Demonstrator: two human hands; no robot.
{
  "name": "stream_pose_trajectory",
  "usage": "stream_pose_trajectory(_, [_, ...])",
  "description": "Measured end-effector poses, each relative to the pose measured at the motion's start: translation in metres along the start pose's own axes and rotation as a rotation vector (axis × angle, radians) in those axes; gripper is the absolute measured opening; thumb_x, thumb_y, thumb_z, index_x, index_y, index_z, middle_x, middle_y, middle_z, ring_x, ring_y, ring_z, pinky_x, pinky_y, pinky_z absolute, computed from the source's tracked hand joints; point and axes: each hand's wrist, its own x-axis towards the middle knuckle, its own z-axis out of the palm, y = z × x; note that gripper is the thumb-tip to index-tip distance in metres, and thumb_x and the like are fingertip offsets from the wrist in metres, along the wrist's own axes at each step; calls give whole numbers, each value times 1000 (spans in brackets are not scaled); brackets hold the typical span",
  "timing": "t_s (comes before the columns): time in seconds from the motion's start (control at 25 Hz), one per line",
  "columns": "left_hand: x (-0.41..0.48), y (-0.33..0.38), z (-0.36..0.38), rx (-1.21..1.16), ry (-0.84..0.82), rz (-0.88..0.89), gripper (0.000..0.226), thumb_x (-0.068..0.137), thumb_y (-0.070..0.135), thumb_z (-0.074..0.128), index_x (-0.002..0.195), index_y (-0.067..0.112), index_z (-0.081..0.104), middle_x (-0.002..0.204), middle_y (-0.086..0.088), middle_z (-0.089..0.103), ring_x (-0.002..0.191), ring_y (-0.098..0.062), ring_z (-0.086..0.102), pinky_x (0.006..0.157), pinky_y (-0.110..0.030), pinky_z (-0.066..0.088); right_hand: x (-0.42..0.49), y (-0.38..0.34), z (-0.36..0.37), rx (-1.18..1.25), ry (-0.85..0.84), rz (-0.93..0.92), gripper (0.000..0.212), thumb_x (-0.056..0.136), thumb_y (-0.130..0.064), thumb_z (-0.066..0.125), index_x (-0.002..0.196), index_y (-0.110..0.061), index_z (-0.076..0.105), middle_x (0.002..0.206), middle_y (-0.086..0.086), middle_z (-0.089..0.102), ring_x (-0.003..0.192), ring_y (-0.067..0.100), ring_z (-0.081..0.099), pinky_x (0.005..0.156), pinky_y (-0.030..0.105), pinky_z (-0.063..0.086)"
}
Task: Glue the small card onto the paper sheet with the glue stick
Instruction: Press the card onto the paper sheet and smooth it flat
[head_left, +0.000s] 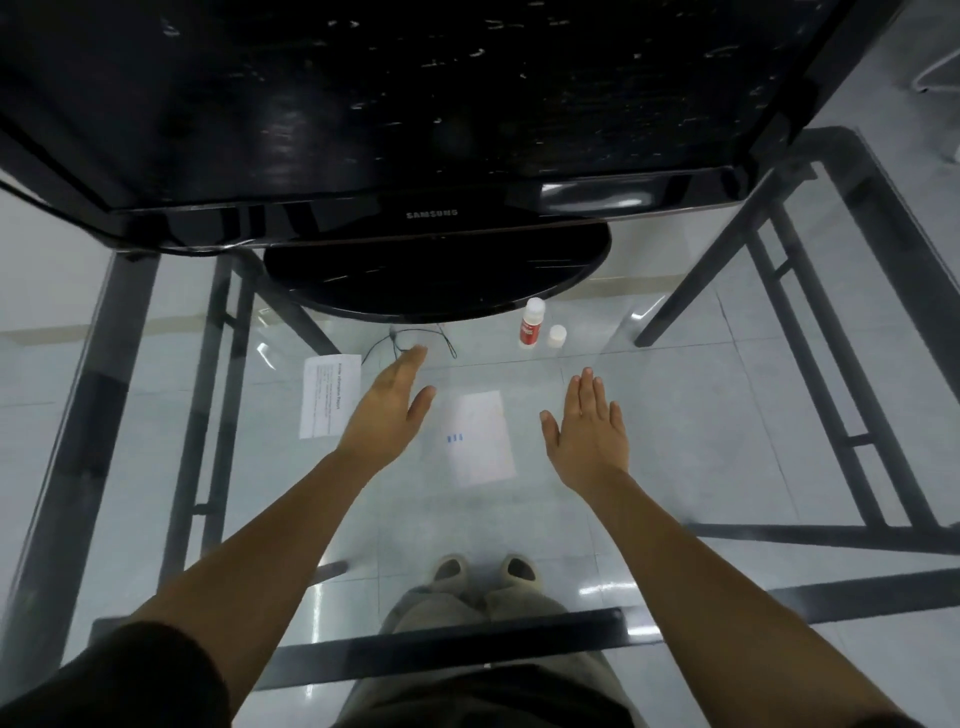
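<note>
A white sheet (480, 439) with a small blue mark lies flat on the glass table, between my two hands. My left hand (387, 408) hovers open just left of it, fingers stretched forward. My right hand (589, 428) is open to the right of it, palm down. A smaller printed white paper (330, 395) lies further left, partly behind my left hand. The glue stick (531, 322), white with a red label, stands upright beyond the sheet, and its white cap (557, 336) stands beside it on the right.
A black Samsung monitor (431, 213) on a round black base (436, 270) fills the far side of the glass table (675, 415). A thin black wire (410, 338) lies in front of the base. The dark metal frame, the floor and my feet show through the glass.
</note>
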Motion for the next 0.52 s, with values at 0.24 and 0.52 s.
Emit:
stream_pose_trajectory(0.24, [-53,-54,-19,199,73,-227,45,96,19,44,136,1,37,144,-20,38,133,-36,31,106,-51,35,-30,-45,2,163,95,-122,64,90,-55,40,137,-12,31,143,11,35,129,26,35,105,39,32])
stream_pose_trajectory(0.52, [-82,-30,9,240,-20,-84,40,95,17,44,132,0,43,137,-20,46,126,-34,38,101,-44,40,-34,-68,2,386,22,-19,67,81,-39,67,131,-6,36,132,12,35,119,25,38,96,33,43])
